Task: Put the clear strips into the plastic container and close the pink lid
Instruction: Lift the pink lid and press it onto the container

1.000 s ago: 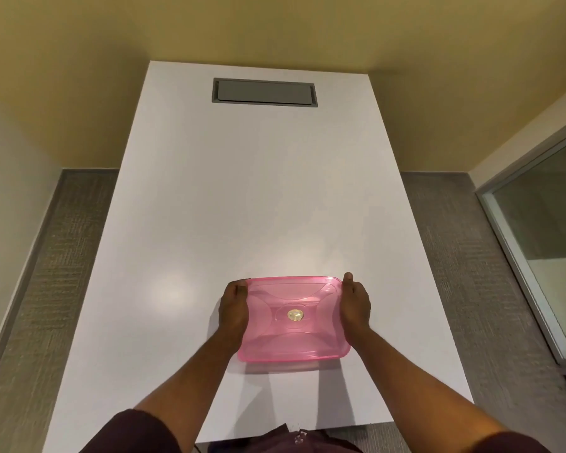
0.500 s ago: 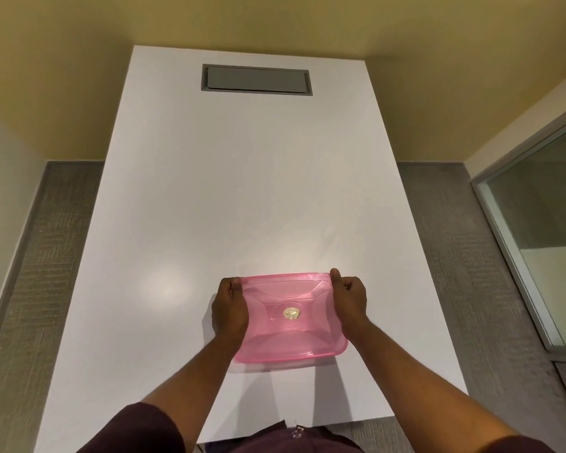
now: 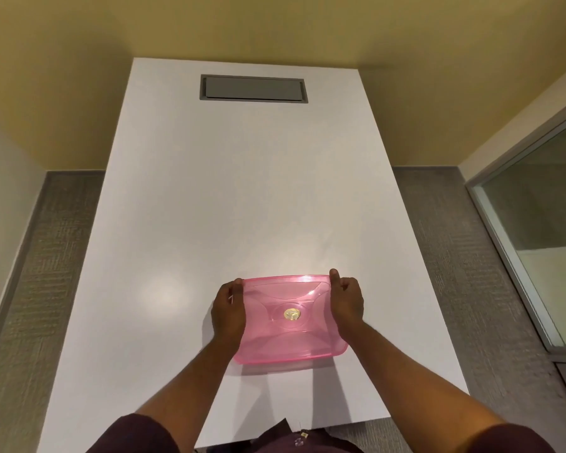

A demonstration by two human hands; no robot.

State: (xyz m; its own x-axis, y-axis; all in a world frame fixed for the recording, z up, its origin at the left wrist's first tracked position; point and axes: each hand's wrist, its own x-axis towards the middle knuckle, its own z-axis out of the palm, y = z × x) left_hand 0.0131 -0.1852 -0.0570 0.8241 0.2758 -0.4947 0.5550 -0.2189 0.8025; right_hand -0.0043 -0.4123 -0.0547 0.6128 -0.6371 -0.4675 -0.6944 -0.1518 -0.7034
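Note:
A translucent pink lid (image 3: 288, 335) with a round gold sticker in its middle covers the plastic container near the table's front edge. The container's body and any clear strips are hidden under the lid. My left hand (image 3: 227, 310) grips the lid's left edge, thumb on the far left corner. My right hand (image 3: 347, 304) grips the right edge, thumb up at the far right corner.
The white table (image 3: 242, 197) stretches away from me, with a grey recessed hatch (image 3: 253, 88) at its far end. Grey carpet lies on both sides. A glass partition (image 3: 536, 237) stands at the right.
Both hands have slid a little toward the lid's far corners. The view has shifted slightly. The lid stays on the container.

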